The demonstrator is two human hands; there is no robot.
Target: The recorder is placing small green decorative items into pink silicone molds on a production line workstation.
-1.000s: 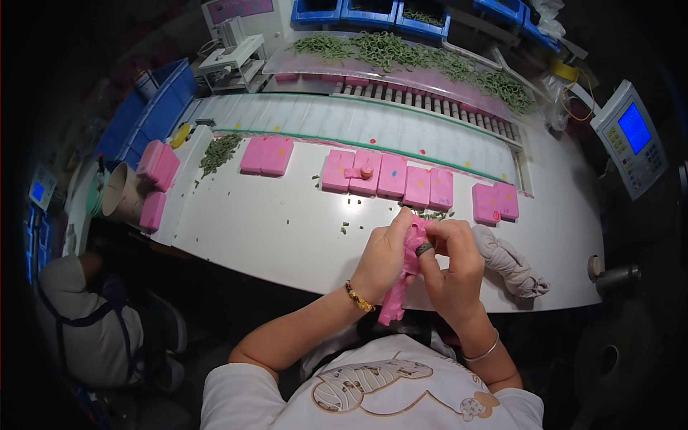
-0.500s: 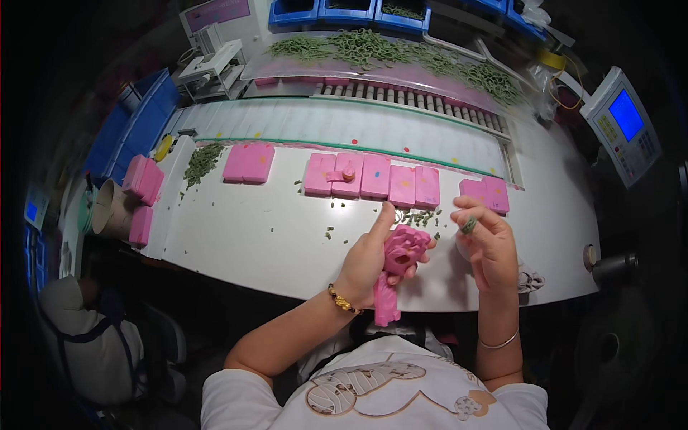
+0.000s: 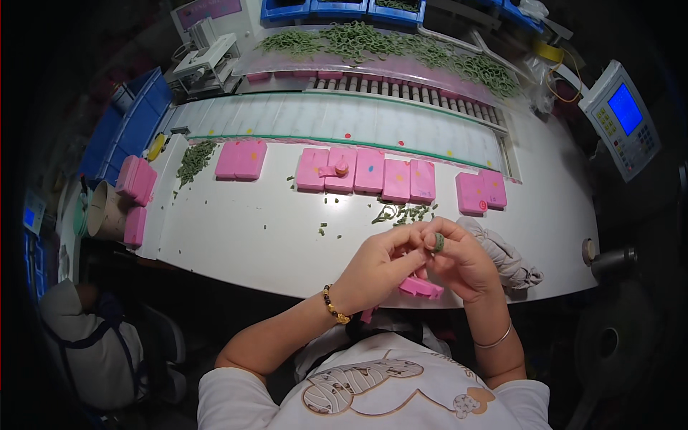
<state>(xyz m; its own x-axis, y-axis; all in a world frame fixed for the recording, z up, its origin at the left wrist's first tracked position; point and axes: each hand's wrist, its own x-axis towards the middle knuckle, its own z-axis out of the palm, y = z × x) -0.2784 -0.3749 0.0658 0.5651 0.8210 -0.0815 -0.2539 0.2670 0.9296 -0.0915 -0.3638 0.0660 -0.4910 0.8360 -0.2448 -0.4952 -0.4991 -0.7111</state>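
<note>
My left hand (image 3: 380,264) is closed round a soft pink rubber mould (image 3: 421,288), which shows below its fingers and is mostly hidden by them. My right hand (image 3: 466,264) meets it at the fingertips, just over the near edge of the table. A small green ring (image 3: 438,243) sits at the right hand's fingertips; whether it is pinched or slipped over a finger I cannot tell. Beyond my hands lie loose green bits and rings (image 3: 401,213). A grey-white cloth (image 3: 505,252) is crumpled beside my right hand.
Pink blocks stand in a row (image 3: 369,170), with pairs at left (image 3: 241,159) and right (image 3: 480,192). A glass-edged strip (image 3: 322,118) and rollers (image 3: 401,92) run behind. Green rings heap on a clear shelf (image 3: 365,43). A control panel (image 3: 623,118) stands right; another person (image 3: 93,351) sits left.
My right hand has come left and down to meet my left hand, bringing the green ring. The pink mould has turned and is now more covered. The cloth is more exposed.
</note>
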